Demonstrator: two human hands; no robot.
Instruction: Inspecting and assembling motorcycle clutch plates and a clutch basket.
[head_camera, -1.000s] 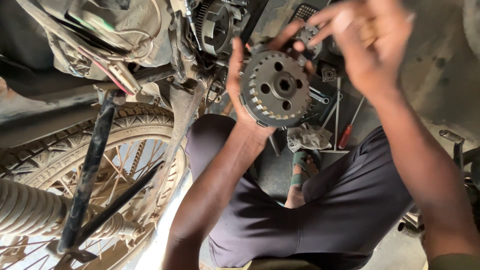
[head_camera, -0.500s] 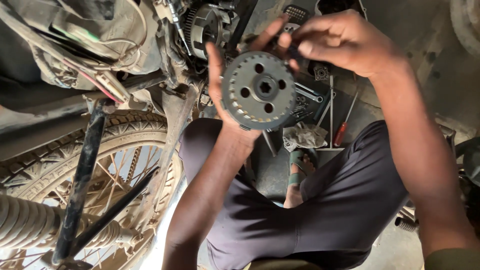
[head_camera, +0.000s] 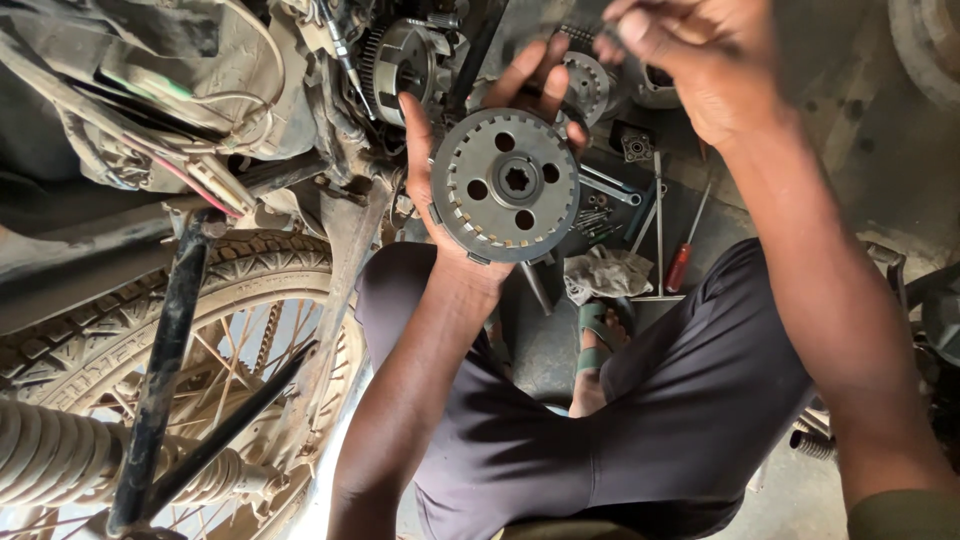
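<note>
My left hand (head_camera: 432, 190) holds a round grey metal clutch hub (head_camera: 505, 185) flat in its palm, fingers curled over the top edge. The hub has a toothed centre hole, several round holes and a notched rim. My right hand (head_camera: 700, 55) hovers above and to the right of it, fingers pinched together on something small and blurred. The open motorcycle engine (head_camera: 400, 65) with a round geared part sits just left of the hub.
A spoked rear wheel (head_camera: 200, 330) and a spring shock absorber (head_camera: 60, 460) fill the lower left. On the floor lie a red-handled screwdriver (head_camera: 680, 265), wrenches (head_camera: 610, 188), a rag (head_camera: 605, 275) and another toothed disc (head_camera: 588, 85). My sandalled foot (head_camera: 598, 335) rests below them.
The hub in my left hand has come lower and nearer to me. My right hand has lifted off it and moved up to the right.
</note>
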